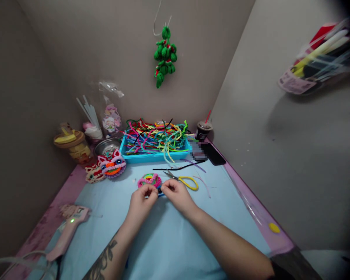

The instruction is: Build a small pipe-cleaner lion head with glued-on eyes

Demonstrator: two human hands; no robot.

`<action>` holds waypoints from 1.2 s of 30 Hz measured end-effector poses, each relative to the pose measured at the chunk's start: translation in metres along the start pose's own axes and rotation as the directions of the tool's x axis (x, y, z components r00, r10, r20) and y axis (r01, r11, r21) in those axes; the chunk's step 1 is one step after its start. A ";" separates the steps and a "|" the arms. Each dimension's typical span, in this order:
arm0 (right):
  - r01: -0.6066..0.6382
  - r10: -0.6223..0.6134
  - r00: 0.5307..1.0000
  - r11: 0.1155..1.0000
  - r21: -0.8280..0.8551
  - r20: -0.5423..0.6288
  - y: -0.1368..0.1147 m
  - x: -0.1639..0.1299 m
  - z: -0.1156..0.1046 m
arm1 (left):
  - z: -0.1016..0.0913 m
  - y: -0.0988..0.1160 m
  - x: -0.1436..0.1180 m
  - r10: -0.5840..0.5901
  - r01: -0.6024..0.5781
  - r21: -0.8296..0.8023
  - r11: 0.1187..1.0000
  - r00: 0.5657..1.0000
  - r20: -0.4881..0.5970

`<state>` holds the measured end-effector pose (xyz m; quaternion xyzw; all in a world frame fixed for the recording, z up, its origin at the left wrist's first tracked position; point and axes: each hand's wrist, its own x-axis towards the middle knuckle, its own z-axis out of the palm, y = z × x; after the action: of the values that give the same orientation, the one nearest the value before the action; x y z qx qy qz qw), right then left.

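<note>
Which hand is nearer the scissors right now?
Right. The right hand is just below the scissors in the picture; the left hand is farther off, to their left.

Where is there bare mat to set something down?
Bare blue mat shows between the glue gun and your left forearm, and between your right forearm and the purple right-hand border. It's crowded around your hands, by the scissors and pink-edged piece, and along the back, around the blue tray.
</note>
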<state>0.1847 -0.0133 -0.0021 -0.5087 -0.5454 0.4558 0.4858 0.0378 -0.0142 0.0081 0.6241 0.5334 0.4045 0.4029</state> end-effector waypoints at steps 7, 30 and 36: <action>0.039 -0.041 0.999 0.996 -0.075 -0.029 0.003 -0.001 0.001 | 0.002 -0.007 0.002 0.112 -0.106 0.160 0.981 0.993 -0.031; -0.237 0.206 0.970 0.915 0.326 0.127 0.007 0.003 0.000 | 0.000 -0.002 0.005 -0.160 0.159 -0.118 0.980 0.987 0.007; -0.265 0.217 0.963 0.868 0.420 0.159 0.001 0.002 -0.004 | 0.000 -0.003 0.005 -0.194 0.206 -0.228 0.952 0.978 0.073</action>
<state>0.1889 -0.0114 -0.0025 -0.4255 -0.3862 0.6502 0.4971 0.0370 -0.0093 0.0061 0.5248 0.5323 0.4062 0.5256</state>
